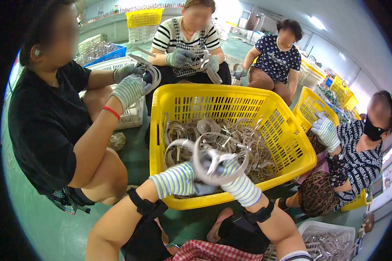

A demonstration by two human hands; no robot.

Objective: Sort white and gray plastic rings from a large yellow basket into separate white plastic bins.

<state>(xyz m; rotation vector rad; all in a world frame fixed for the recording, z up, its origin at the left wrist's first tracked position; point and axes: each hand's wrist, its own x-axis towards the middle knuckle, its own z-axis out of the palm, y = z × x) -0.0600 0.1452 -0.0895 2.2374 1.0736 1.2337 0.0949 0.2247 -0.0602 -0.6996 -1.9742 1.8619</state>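
Note:
Over the near side of a yellow basket [231,92], both of my hands wear striped work gloves and are closed on shiny curled metal bands. My right hand [240,182] grips a large ring-shaped metal band [197,167]. My left hand [177,179] is just beside it, closed at the same bunch, where another curved band [175,144] sticks out to the left. The bands and blur partly hide the fingertips of both hands. Inside the basket lies a heap of similar curled metal bands [209,126].
Gloved co-workers sit round the basket: one at left [43,122], one across [185,43], one behind at right [276,61], one at right [357,161]. A white crate [322,226] of metal pieces stands at lower right. Another yellow basket [313,104] adjoins the right side.

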